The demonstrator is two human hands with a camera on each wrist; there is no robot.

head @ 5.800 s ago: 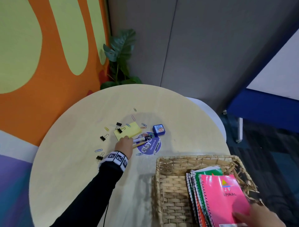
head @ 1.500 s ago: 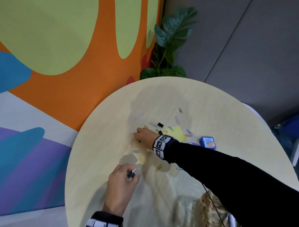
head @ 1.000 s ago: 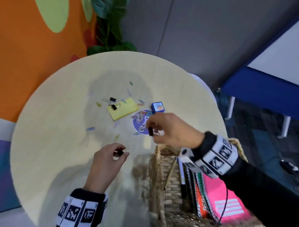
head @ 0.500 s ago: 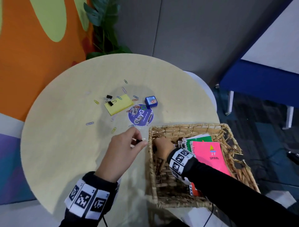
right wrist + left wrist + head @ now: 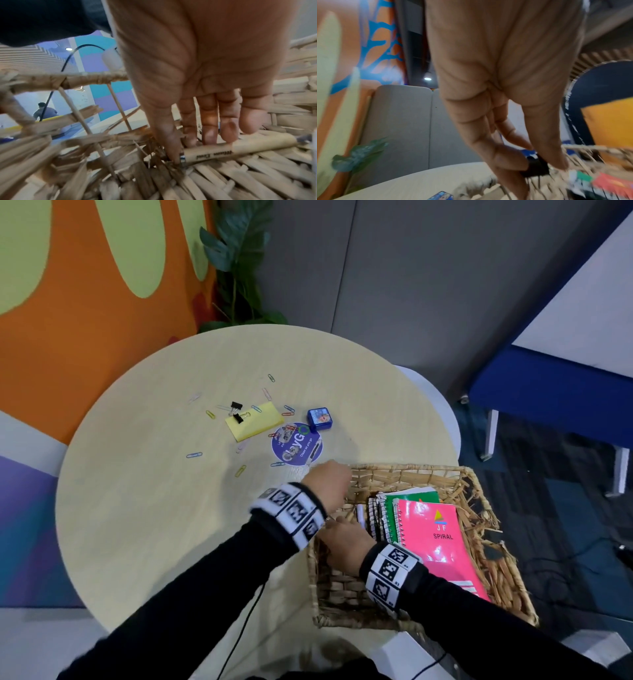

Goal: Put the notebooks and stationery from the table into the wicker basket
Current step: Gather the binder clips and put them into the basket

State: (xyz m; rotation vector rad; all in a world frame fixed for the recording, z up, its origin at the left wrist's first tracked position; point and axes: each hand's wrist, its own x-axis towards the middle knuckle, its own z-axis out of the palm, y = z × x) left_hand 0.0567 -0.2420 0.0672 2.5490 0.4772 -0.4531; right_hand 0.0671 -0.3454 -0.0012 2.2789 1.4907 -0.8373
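The wicker basket [image 5: 404, 470] stands at the table's right edge. Inside it lie a pink spiral notebook [image 5: 435, 539], a green one [image 5: 411, 498] and pens. My left hand [image 5: 330, 479] hovers over the basket's far left corner. It pinches a black binder clip [image 5: 535, 168] between thumb and finger. My right hand [image 5: 342, 542] is down inside the basket, fingers straight [image 5: 209, 129], touching a brown paper pen [image 5: 240, 149] on the woven floor. On the table lie a yellow sticky pad [image 5: 255, 422], two black binder clips [image 5: 236, 406] and several paper clips [image 5: 194, 455].
A small blue box [image 5: 319, 418] and a round purple sticker [image 5: 297, 444] sit behind the basket. A potted plant [image 5: 239, 261] stands behind the round table [image 5: 144, 508]. A blue bench [image 5: 548, 398] is off to the right.
My left hand has moved right from the tabletop to over the basket's rim, still pinching the clip. My right hand stays inside the basket, a little nearer to me.
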